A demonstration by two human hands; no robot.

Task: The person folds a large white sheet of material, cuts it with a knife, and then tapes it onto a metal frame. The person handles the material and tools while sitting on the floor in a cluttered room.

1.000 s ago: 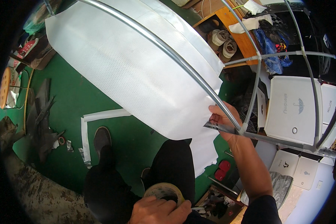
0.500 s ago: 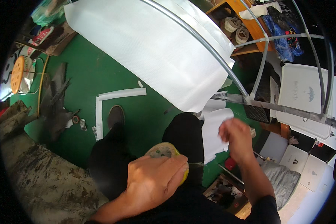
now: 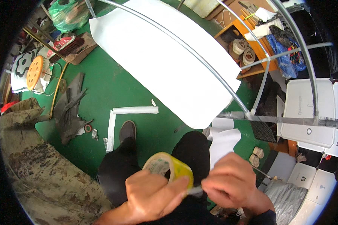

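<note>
My left hand [image 3: 148,193] is closed round a yellow roll of adhesive tape [image 3: 183,170] with a pale cardboard core, held above my lap. A short clear strip [image 3: 196,190] reaches from the roll to my right hand [image 3: 231,183]. The right fingers are pinched together on the tape's end, just right of the roll. Beyond my knees a large white sheet [image 3: 154,56] lies under a curved grey tube [image 3: 199,60] of a frame. A smaller curled white sheet [image 3: 223,144] is beside my right knee, partly behind the right hand.
White strips [image 3: 135,110] lie on the green floor [image 3: 101,82] near my shoe. Dark scraps [image 3: 69,108] and a small reddish tape roll [image 3: 88,128] are to the left. Camouflage cloth [image 3: 52,165] fills the lower left. White storage boxes [image 3: 307,108] stand at right.
My right hand has come down and inward, close to the tape roll. The roll is tilted so more of its yellow side shows. The whole view has shifted slightly.
</note>
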